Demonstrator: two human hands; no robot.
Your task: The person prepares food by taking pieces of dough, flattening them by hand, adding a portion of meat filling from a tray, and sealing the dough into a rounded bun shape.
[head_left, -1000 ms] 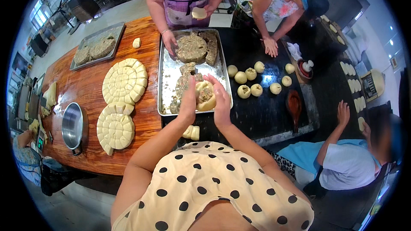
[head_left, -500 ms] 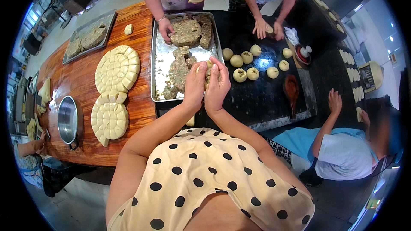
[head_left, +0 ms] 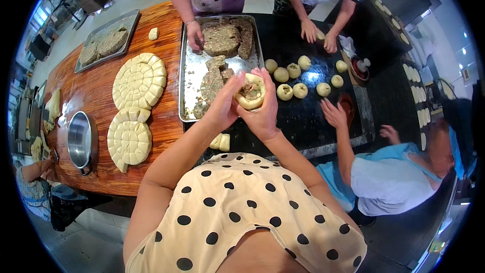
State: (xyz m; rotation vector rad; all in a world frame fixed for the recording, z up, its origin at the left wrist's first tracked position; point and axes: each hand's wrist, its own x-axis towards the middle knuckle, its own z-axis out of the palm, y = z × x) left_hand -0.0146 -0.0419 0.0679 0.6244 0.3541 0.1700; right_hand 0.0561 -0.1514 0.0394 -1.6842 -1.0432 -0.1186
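Both my hands cup a filled dough bun [head_left: 250,93], its top gaping and the chunky meat-like filling showing inside. My left hand [head_left: 225,102] closes round its left side, while my right hand [head_left: 264,111] wraps its right side and underside. Just left of my hands is a metal tray [head_left: 189,71] with blocks of the same filling [head_left: 222,39]. To the right, several round dough balls [head_left: 286,91] sit on the black worktop, some with open tops. Below my wrists lie small dough pieces [head_left: 220,142].
On the wooden table [head_left: 96,93] are scored dough rounds [head_left: 139,81], a steel pan [head_left: 80,141] and another filling tray [head_left: 132,15]. Across from me, one co-worker's hand [head_left: 194,35] rests in the tray; another's hands [head_left: 317,35] press dough. A third person's hand [head_left: 334,115] reaches in from the right.
My hands have opened from a tight cup, bringing the bun's filled top into view. The co-worker on the right has leaned in, one hand now near the brown dish.
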